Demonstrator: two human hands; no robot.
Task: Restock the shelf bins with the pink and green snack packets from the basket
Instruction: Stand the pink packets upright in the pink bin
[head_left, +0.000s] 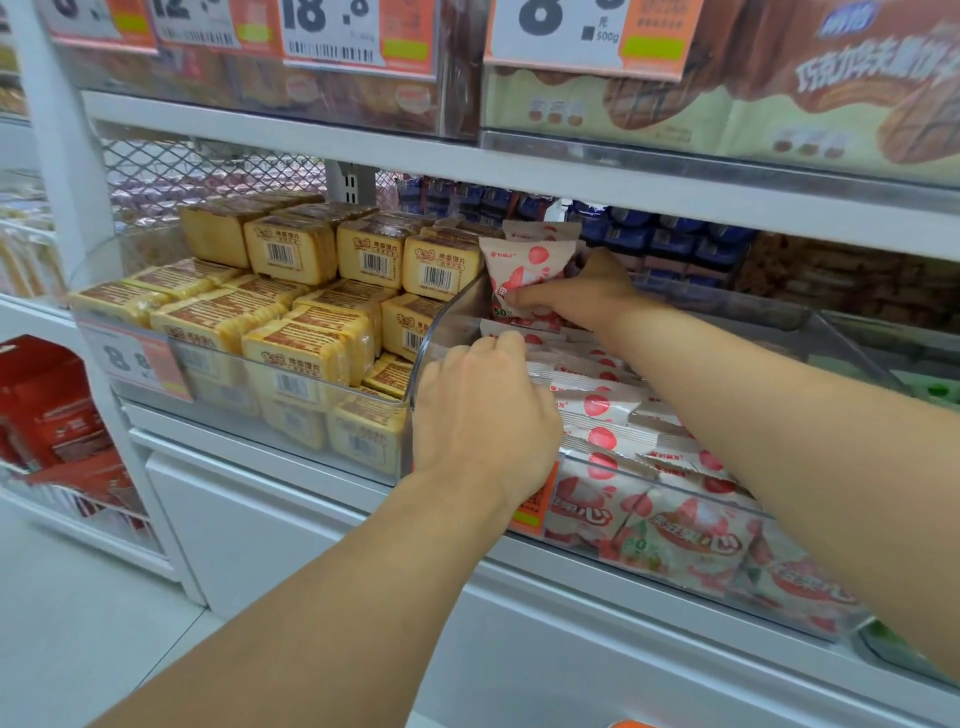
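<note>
Inside the clear plastic shelf bin, the right hand pinches an upright pink-and-white snack packet that should sit snug against the stacked row, while the left hand curls over flat packets, steadying them.

We count two hands, four price tags on the upper shelf, and two clear bins, yellow and pink packets beyond counting.

This is a shop, a snack aisle in a grocery store. White shelves carry clear plastic bins packed with wrapped goods: yellow packets with barcodes at centre left, pink packets at lower right. Orange-and-white price tags with large numbers and barcodes hang along the top of the frame.
</note>
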